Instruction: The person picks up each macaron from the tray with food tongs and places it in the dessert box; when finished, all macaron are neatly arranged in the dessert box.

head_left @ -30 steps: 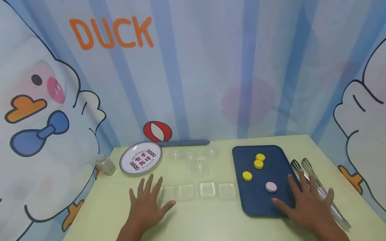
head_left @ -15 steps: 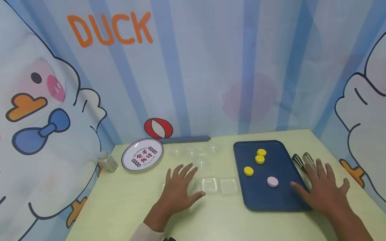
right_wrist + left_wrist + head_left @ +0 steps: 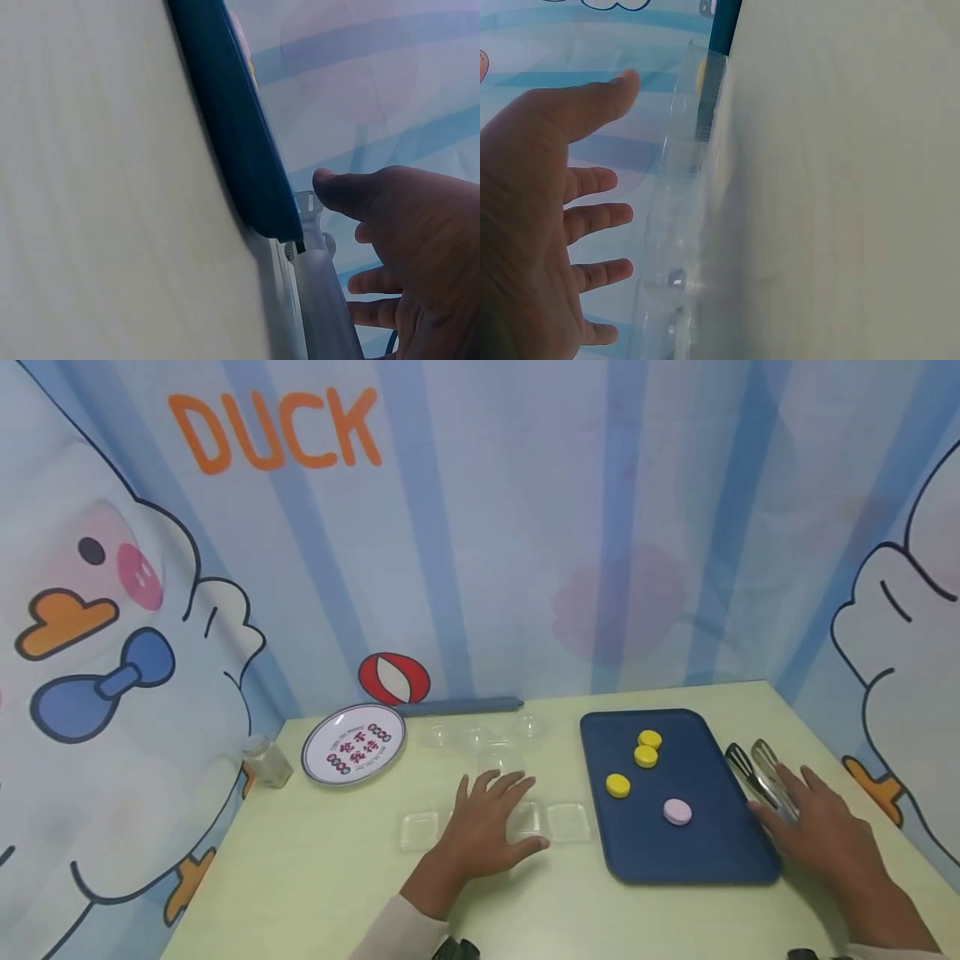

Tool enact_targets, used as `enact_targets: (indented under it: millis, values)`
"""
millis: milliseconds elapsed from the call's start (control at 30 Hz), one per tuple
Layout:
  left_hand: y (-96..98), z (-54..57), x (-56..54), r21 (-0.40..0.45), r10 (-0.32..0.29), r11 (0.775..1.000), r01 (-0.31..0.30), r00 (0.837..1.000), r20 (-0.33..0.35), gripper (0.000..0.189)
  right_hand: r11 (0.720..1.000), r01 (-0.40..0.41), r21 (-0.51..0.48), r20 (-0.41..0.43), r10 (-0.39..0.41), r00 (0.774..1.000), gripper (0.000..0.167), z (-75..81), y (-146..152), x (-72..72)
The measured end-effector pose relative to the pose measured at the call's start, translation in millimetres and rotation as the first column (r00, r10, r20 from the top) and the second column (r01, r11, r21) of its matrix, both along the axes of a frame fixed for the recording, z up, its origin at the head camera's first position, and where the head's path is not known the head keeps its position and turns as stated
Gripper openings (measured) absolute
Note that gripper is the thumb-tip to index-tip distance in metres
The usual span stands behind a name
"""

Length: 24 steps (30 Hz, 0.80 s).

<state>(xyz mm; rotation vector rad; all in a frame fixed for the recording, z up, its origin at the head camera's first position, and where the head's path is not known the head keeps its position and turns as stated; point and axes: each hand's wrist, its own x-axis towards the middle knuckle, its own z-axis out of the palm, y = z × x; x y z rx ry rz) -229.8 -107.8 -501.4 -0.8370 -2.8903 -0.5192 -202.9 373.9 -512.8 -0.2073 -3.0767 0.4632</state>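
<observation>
My left hand [image 3: 483, 831] hovers over a row of small clear square trays, fingers spread, hiding part of the row. A ribbed clear tray [image 3: 568, 822] shows to its right and another clear tray [image 3: 419, 832] to its left. In the left wrist view, straight fingers stand apart from the clear plastic trays [image 3: 679, 187]. At the right, my right hand [image 3: 832, 839] reaches over metal tongs [image 3: 752, 775], covering their handle end. The right wrist view shows its thumb above the tongs' silver handle [image 3: 326, 300] and the other fingers extended beyond, not closed round it.
A dark blue tray [image 3: 652, 856] carries three yellow macarons [image 3: 618, 786] and a pink macaron [image 3: 677, 812]. Clear domed pieces [image 3: 528, 727] stand at the back. Farther left are a printed plate [image 3: 354, 745] and a small shaker [image 3: 267, 764]. A duck-print curtain [image 3: 510, 527] closes the rear.
My left hand has moved right, from beside the plate to over the clear trays. My right hand has shifted right, off the blue tray's edge to over the tongs.
</observation>
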Motion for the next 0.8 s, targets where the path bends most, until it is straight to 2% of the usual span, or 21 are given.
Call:
enact_targets:
  millis: [133, 367, 533, 800]
  values:
    - [7.2, -3.4, -3.3, 0.0, -0.011, 1.0, 0.011, 1.0, -0.007, 0.082, 1.0, -0.008, 0.002, 0.009, 0.008, 1.0, 0.092, 1.3, 2, 0.2]
    - [9.3, -6.3, -8.3, -0.019, -0.011, 1.0, 0.01, 1.0, -0.009, 0.079, 0.999, -0.036, -0.005, -0.026, 0.036, 0.999, 0.08, -0.9, 6, 3.1]
    - [12.8, -7.9, -9.1, -0.002, -0.024, 1.0, 0.024, 1.0, -0.006, 0.076, 0.999, -0.042, -0.025, -0.057, 0.04, 0.998, 0.076, -1.5, 9, 6.8]
    - [21.8, -14.7, -11.8, 0.002, -0.034, 0.999, 0.034, 0.999, -0.009, 0.074, 0.998, -0.021, -0.066, 0.001, 0.021, 1.0, 0.076, -0.8, 12, 9.0]
